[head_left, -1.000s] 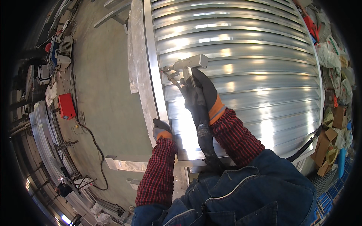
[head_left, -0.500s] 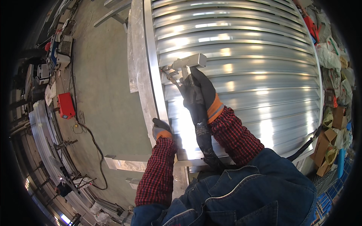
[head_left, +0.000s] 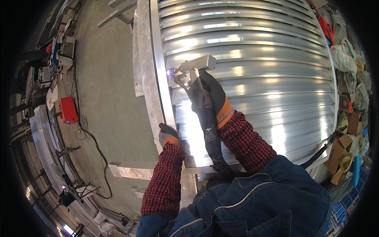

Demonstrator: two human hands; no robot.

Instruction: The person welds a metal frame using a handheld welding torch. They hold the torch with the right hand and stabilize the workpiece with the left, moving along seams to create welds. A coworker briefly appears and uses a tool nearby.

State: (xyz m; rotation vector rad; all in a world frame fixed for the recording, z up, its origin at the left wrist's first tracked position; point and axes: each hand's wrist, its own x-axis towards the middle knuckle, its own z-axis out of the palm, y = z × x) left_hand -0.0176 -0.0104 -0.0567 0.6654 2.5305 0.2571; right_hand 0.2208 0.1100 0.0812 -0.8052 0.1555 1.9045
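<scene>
The right hand (head_left: 214,94) grips a gun-shaped tool (head_left: 200,63) ahead of the left hand (head_left: 168,135), whose hold on the frame (head_left: 164,89) is unclear.

Room is left over slatted metal panel (head_left: 280,75), right of handheld welding gun (head_left: 199,63). Between left hand (head_left: 168,134) and right sleeve (head_left: 246,142), passage is obstructed by black sheathed cable (head_left: 213,145).

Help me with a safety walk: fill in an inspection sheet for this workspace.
Surface: slatted metal panel, with a side rail along its left edge.
Job's things: pistol-shaped tool, purple light at its tip beside the rail.
Clutter: plastic bags and a cardboard box beyond the panel's right edge.
Hands: right hand grips the tool; left hand on the rail.
Cables: dark hose below the tool; black cable on the floor.
Surroundings: red box at far left.
</scene>
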